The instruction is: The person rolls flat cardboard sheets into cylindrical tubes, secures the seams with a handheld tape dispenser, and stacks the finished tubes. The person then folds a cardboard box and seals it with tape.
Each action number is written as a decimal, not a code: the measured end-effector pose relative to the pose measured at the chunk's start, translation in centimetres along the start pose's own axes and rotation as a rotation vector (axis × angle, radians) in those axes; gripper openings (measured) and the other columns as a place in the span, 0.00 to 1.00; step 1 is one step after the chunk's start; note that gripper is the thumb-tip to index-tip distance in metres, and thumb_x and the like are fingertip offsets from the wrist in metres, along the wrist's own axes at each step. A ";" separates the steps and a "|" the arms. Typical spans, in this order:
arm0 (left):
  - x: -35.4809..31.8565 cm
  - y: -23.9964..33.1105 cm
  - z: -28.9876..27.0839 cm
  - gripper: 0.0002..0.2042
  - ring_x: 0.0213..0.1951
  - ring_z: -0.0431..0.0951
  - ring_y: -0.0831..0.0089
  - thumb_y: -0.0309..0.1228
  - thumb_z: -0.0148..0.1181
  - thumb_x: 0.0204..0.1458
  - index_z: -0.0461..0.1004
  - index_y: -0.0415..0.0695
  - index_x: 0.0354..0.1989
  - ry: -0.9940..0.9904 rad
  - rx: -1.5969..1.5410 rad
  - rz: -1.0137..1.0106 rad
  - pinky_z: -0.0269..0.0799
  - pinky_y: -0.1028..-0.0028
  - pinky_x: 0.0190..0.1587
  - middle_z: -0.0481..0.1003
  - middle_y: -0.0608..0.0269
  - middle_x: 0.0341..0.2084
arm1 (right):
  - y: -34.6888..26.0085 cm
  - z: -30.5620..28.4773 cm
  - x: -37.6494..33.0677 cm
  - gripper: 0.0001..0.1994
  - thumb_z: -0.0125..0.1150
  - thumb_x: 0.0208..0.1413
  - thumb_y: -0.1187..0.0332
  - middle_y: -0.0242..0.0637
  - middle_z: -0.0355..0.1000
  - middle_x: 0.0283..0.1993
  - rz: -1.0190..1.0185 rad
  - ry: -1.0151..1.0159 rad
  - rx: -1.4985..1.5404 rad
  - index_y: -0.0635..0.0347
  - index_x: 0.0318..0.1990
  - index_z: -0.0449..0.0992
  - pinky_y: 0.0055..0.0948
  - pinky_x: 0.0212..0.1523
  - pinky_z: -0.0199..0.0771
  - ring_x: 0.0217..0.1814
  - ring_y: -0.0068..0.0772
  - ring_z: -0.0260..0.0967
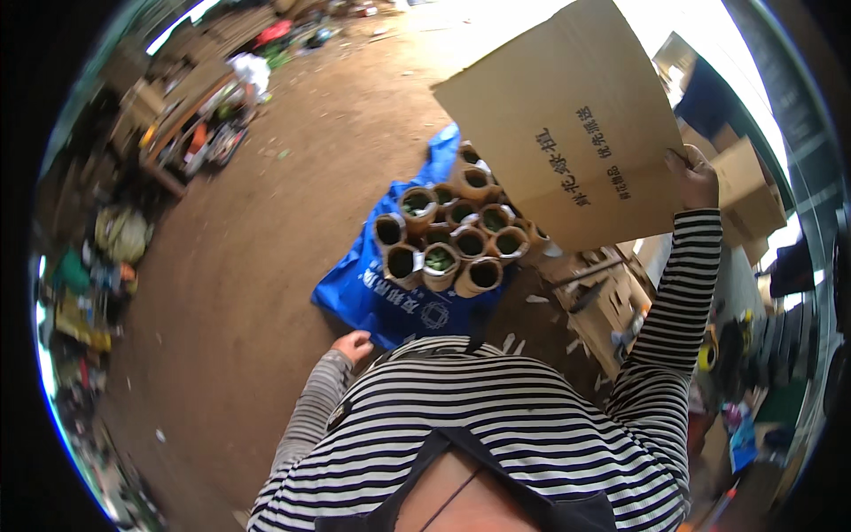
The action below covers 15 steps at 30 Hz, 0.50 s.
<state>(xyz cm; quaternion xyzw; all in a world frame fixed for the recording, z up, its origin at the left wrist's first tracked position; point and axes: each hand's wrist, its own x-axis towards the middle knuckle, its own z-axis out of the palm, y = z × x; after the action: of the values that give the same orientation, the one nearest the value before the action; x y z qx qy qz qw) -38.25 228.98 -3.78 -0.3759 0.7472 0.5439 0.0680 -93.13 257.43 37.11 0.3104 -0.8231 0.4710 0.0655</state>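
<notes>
My right hand (696,177), arm stretched forward at the right, is closed on the edge of a flattened cardboard box (612,106). The brown box is held up and tilted, with dark print on its face, and it hides part of what lies behind it. My left hand (355,346) hangs low near the edge of a blue plastic sheet (355,288), fingers loosely bent, with nothing visible in it. Several brown paper tubes (481,277) stand upright in a cluster on the blue sheet, open ends up. Green leaves show inside some of them.
Cut cardboard pieces (607,315) and scraps lie on the floor to the right. More cardboard boxes (740,177) are stacked beyond my right hand. Wooden furniture (191,115) with clutter stands at the far left. Bundles (122,232) line the left wall beside the brown floor (230,266).
</notes>
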 end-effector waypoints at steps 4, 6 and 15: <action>1.0 -1.4 -4.5 0.21 0.40 0.74 0.75 0.32 0.59 0.54 0.67 0.40 0.55 0.000 -0.482 0.221 0.71 0.74 0.47 0.74 0.63 0.39 | -11.3 14.6 -2.0 0.12 0.62 0.55 0.66 0.29 0.75 0.33 -0.194 -0.229 0.038 0.67 0.41 0.77 0.19 0.38 0.69 0.34 0.16 0.67; -0.5 1.3 -8.2 0.24 0.41 0.72 0.75 0.36 0.59 0.56 0.62 0.40 0.59 0.103 -0.505 0.326 0.71 0.72 0.45 0.71 0.62 0.42 | -16.4 21.8 -4.7 0.14 0.61 0.57 0.63 0.31 0.74 0.32 -0.164 -0.305 0.076 0.68 0.41 0.76 0.20 0.37 0.68 0.33 0.17 0.66; -10.2 0.0 -19.4 0.21 0.35 0.67 0.81 0.38 0.52 0.61 0.63 0.45 0.60 0.774 -1.311 0.342 0.64 0.79 0.37 0.72 0.72 0.42 | -27.6 48.7 -14.8 0.14 0.59 0.58 0.63 0.25 0.61 0.24 -0.324 -0.753 0.389 0.67 0.31 0.71 0.21 0.31 0.59 0.29 0.17 0.54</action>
<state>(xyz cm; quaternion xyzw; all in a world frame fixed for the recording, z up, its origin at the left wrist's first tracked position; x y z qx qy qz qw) -25.06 217.17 9.22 -0.3821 0.2911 0.7075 -0.5183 -56.50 214.25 24.82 0.5914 -0.6268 0.4548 -0.2250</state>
